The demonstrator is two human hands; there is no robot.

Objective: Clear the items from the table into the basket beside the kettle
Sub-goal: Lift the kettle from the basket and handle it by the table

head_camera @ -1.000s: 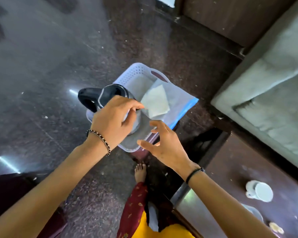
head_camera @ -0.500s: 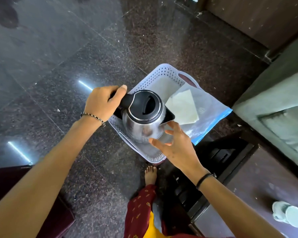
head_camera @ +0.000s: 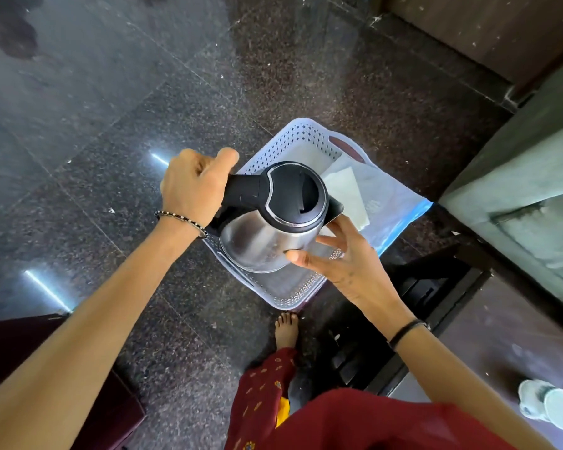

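A steel kettle [head_camera: 264, 245] with a black lid and handle is held over the white perforated basket [head_camera: 293, 141] on the floor. My left hand [head_camera: 192, 190] grips the kettle's black handle. My right hand [head_camera: 342, 264] has its fingers spread against the kettle's steel side near the spout. A clear plastic bag with a blue edge [head_camera: 390, 203] holding folded white paper [head_camera: 348, 193] lies across the basket's right side. Whether the kettle's base touches the basket floor is hidden.
A white mug [head_camera: 546, 407] stands on the dark table [head_camera: 488, 336] at the lower right. A grey sofa [head_camera: 533, 177] is at the right, a maroon seat [head_camera: 13, 345] at the lower left. My bare foot [head_camera: 286, 329] is just below the basket on the polished stone floor.
My left hand moved from the kettle's top to its handle, and the kettle has turned upright with the lid facing me. My right hand has come against its side.
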